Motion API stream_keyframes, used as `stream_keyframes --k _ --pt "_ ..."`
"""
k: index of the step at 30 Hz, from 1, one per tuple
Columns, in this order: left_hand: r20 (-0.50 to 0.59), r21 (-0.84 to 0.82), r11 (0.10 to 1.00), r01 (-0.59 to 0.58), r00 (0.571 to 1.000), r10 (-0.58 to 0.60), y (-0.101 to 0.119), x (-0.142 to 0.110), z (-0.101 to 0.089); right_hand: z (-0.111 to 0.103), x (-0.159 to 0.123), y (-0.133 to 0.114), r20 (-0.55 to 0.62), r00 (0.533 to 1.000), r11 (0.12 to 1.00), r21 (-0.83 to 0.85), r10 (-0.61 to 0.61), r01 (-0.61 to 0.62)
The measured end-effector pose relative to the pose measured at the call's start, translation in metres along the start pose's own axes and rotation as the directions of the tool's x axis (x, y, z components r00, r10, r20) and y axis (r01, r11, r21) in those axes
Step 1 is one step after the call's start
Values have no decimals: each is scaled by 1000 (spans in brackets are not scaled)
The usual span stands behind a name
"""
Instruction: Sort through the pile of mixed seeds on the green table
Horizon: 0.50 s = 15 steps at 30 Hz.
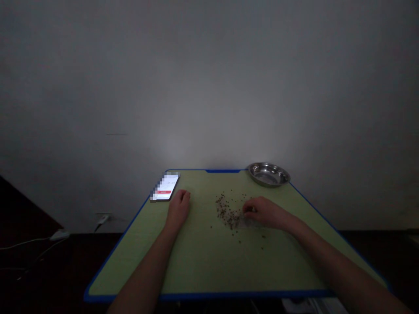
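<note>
Many small dark grains (225, 213), like beans or seeds, lie scattered on the light green table (196, 261). My right hand (263, 210) is at the right edge of the scatter, low over the tabletop, with thumb and fingers curled together. Whatever its fingertips pinch, if anything, is too small to make out. Under and beside this hand is a faint clear patch (244, 223), perhaps thin plastic. To the left of the grains, my left hand (179, 207) rests on the table with its fingers curled in, and no object shows in it.
A lit phone (166, 187) lies at the far left of the table, just beyond my left hand. At the far right corner stands a shallow metal bowl (269, 175). Behind the blue-edged table is a grey wall (209, 87). Cables and a power strip (60, 235) are at lower left.
</note>
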<state>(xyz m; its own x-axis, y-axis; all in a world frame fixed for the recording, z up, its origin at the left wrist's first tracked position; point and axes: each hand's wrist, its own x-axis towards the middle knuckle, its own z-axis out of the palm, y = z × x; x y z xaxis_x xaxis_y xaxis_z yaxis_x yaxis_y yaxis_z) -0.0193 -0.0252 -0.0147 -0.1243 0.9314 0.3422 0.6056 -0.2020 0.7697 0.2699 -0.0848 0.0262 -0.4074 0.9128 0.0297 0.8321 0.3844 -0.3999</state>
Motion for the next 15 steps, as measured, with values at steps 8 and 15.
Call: stream_keyframes --k 8,15 --pt "14 -11 1000 14 1000 -14 -1 0 1 -1 2 -3 20 999 999 -2 -34 34" --pt "10 -2 1000 0 1000 0 2 -1 0 -4 -4 2 27 999 999 20 -45 44"
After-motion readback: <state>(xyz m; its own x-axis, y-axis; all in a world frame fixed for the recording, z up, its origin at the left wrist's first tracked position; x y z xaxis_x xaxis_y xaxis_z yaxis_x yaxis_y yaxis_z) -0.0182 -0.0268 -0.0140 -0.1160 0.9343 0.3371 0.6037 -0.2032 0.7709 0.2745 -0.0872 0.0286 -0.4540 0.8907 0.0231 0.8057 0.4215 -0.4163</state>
